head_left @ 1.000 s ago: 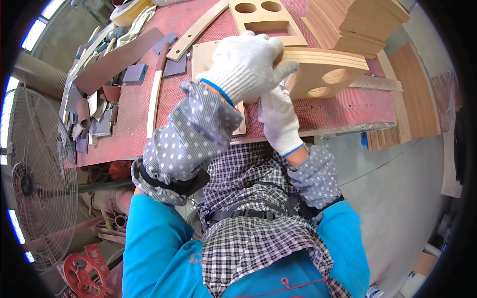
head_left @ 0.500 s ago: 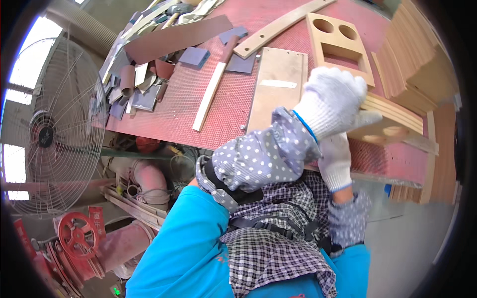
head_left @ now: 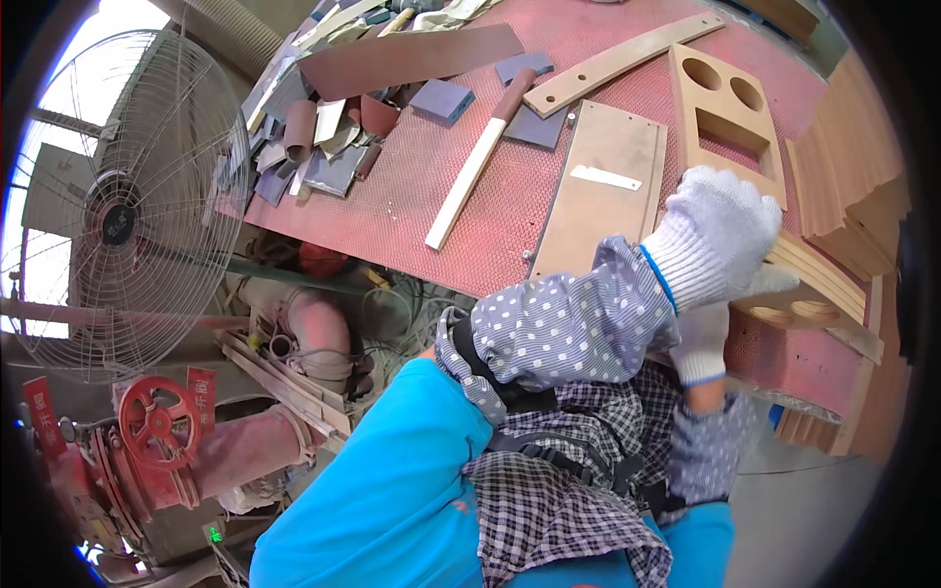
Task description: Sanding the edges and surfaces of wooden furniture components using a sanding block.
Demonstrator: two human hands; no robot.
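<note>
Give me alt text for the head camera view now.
A person's gloved left hand partly hides their gloved right hand beside a wooden piece with round holes at a red table. Sandpaper scraps lie farther left; a large fan stands at far left.

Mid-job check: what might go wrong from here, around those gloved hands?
The left hand hides the fingers of the right hand, so a pinch or slip there might go unseen. A knock to the wooden piece with round holes beside them could perhaps disturb the nearby stack of brown boards. A sweep of the left sleeve might nudge the flat tan board.
</note>
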